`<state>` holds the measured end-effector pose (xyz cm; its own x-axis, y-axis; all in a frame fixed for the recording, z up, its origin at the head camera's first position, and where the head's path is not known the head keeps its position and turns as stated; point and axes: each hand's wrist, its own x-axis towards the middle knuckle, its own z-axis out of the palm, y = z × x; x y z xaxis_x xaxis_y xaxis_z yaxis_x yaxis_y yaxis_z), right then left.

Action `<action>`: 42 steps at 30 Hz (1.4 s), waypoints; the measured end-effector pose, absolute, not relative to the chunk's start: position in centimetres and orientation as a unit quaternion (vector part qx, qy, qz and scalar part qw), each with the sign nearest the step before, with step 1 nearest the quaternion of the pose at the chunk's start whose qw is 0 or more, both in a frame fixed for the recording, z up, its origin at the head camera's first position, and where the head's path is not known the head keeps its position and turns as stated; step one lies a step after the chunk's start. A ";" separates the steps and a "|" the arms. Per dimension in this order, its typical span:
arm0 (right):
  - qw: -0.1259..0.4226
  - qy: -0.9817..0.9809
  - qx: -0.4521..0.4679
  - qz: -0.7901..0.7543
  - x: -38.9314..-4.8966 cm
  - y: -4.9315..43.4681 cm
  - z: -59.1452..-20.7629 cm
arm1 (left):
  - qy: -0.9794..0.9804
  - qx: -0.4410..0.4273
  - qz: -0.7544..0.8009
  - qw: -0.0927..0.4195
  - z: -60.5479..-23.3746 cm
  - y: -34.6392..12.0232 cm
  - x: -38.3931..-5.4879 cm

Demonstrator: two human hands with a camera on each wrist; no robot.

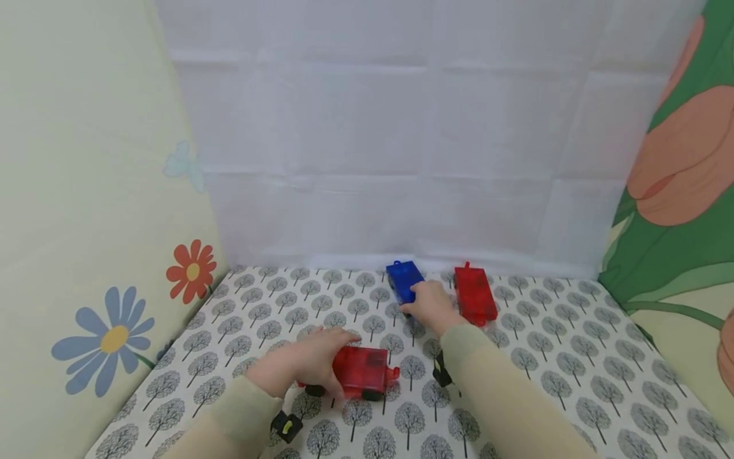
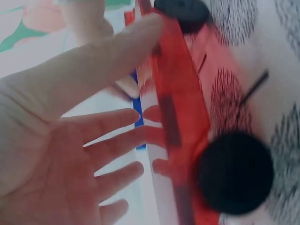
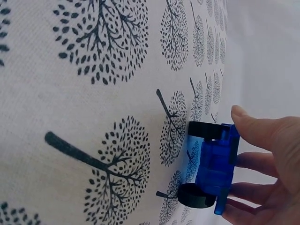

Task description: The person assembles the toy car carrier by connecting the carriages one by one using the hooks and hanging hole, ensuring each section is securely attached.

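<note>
A red see-through toy wagon with black wheels and a small red knob at its end stands sideways near the front. My left hand is over its left part; in the left wrist view the thumb lies across the red side while the fingers stretch out straight beside the top. Farther back, a blue toy wagon points away from me. Its near end is spanned by my right hand, thumb at one edge and fingers at the other in the right wrist view, with the black wheels on or close above the cloth.
A second red toy wagon stands to the right of the blue one, near the back. The tabletop is covered by a tree-print cloth. A white sheet hangs behind, and flowered panels stand at both sides.
</note>
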<state>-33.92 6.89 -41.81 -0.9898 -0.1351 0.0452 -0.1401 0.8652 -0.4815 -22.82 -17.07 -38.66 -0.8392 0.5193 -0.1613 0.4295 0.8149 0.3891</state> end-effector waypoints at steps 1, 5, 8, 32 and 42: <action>0.005 -0.965 0.069 0.251 -33.9 6.9 -41.8 | 0.940 0.261 0.182 0.124 -38.8 -16.8 -22.8; 0.004 -0.963 0.068 0.260 -33.9 6.8 -41.9 | 0.933 0.267 0.209 0.118 -39.3 -16.0 -22.6; 0.003 -0.961 0.066 0.269 -34.0 6.9 -41.9 | 0.937 0.250 0.213 0.121 -39.5 -15.7 -22.7; -0.031 -0.967 0.058 0.245 -33.5 8.5 -41.7 | 0.940 0.203 0.228 0.150 -39.4 -15.6 -22.7; -0.016 -0.954 0.098 0.283 -31.9 10.5 -41.0 | 0.941 0.205 0.229 0.142 -39.3 -15.6 -22.5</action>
<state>-31.89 10.53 -40.99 -0.9804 -0.1954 0.0237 -0.1768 0.8210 -0.5429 -22.46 -15.58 -39.28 -0.8754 0.4512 -0.1736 0.3209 0.8109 0.4893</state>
